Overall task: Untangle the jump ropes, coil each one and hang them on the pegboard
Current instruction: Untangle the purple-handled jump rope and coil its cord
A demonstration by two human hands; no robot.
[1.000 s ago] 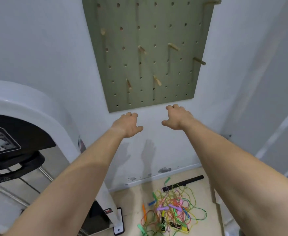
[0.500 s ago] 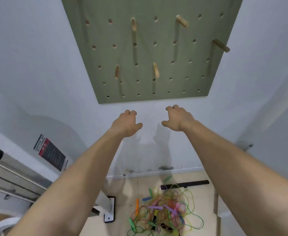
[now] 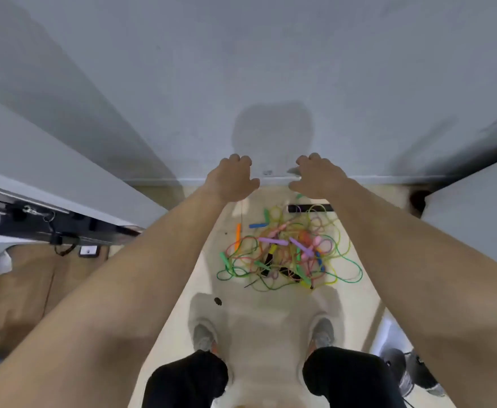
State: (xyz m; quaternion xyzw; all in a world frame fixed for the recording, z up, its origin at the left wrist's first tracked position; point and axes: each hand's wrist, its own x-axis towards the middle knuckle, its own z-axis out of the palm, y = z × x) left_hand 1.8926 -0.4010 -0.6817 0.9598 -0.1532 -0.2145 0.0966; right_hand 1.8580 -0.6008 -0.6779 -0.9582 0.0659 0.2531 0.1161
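A tangled pile of jump ropes [image 3: 288, 254] lies on the pale floor near the wall, with green, yellow, pink and orange cords and purple, blue, green and orange handles. My left hand [image 3: 232, 179] and my right hand [image 3: 317, 176] are stretched out in front of me, above the far side of the pile, fingers loosely curled and holding nothing. Neither hand touches a rope. The pegboard is out of view.
A white wall with a skirting board [image 3: 159, 181] stands just beyond the pile. A black bar [image 3: 309, 208] lies on the floor by the wall. A machine with a metal rail [image 3: 50, 219] is at the left. My two feet [image 3: 204, 337] stand near the pile.
The view has tilted down from the pegboard to the floor, so the pegboard left the frame and the rope pile came to the middle. Both hands stay outstretched and hold nothing.
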